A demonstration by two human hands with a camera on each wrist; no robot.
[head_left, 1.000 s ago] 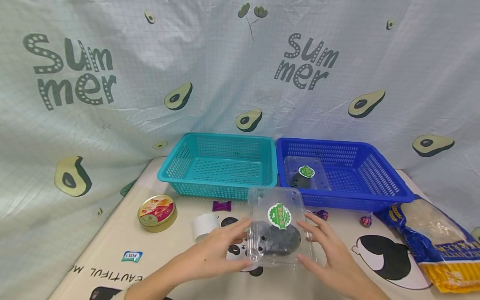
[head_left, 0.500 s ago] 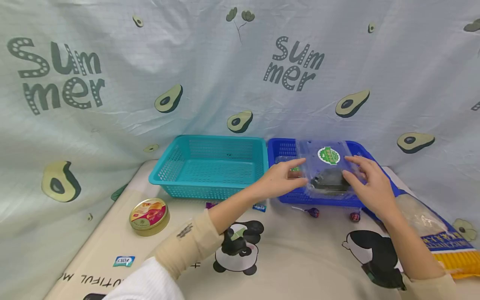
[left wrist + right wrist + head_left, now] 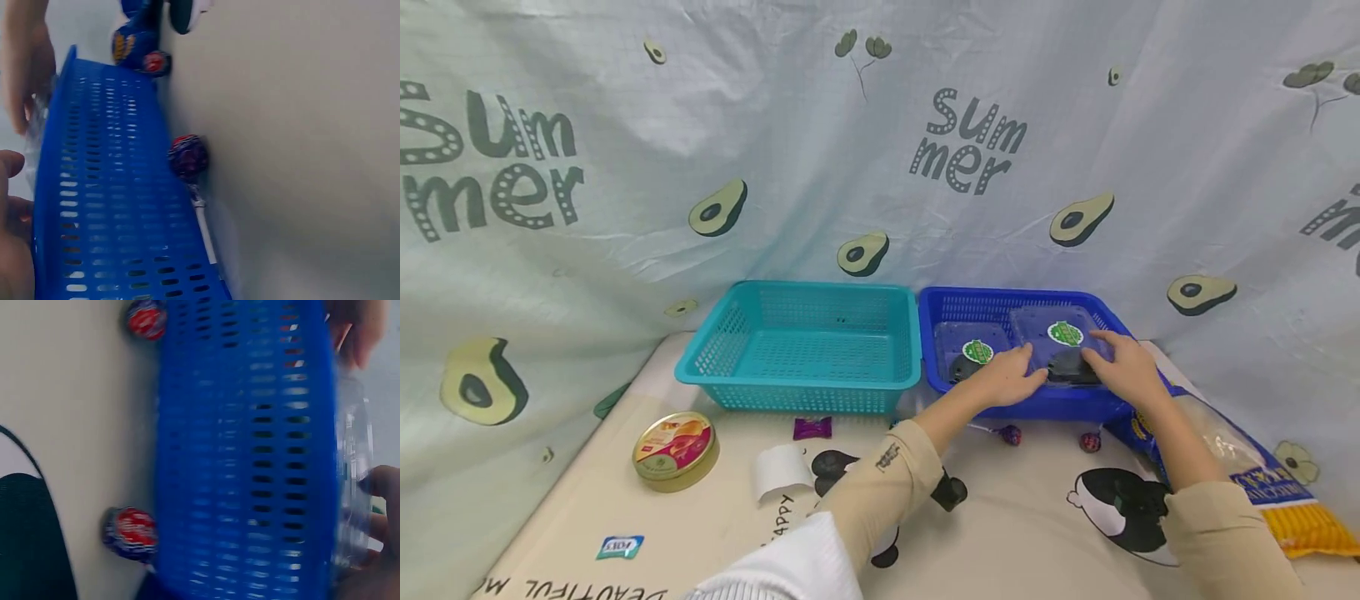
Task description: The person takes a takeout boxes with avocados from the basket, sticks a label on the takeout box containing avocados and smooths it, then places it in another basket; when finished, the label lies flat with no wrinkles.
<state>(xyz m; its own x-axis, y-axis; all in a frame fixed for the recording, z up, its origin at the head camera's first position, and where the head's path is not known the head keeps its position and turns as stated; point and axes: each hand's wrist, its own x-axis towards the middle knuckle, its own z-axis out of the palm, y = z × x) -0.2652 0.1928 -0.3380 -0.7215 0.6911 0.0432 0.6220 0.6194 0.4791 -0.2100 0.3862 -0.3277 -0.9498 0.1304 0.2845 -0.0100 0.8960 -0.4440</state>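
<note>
Inside the blue basket (image 3: 1030,404) sits a clear plastic clamshell box (image 3: 1033,321) with a green-and-white round label and something dark in it. My left hand (image 3: 1003,379) holds its left side, thumb and fingers at the edge. On the opposite side, my right hand (image 3: 1123,367) holds it with bent fingers. Left of it, a second clear clamshell box (image 3: 955,335) with a similar label lies in the same basket. In the right wrist view, fingers (image 3: 381,481) of the right hand touch the box's clear wall (image 3: 356,437) above the basket rim.
A teal basket (image 3: 797,398) stands left of the blue one. In front lie lollipops (image 3: 1011,434) (image 3: 1090,442) and a purple-wrapped sweet (image 3: 812,428). A round tin (image 3: 675,450), a white roll (image 3: 781,471) and a small blue packet (image 3: 621,547) are at left; a blue-and-yellow bag (image 3: 1262,475) is at right.
Both hands have carried the clamshell box from in front of the baskets up and rightward, then down into the blue basket, beside the other box. The head view has shifted slightly.
</note>
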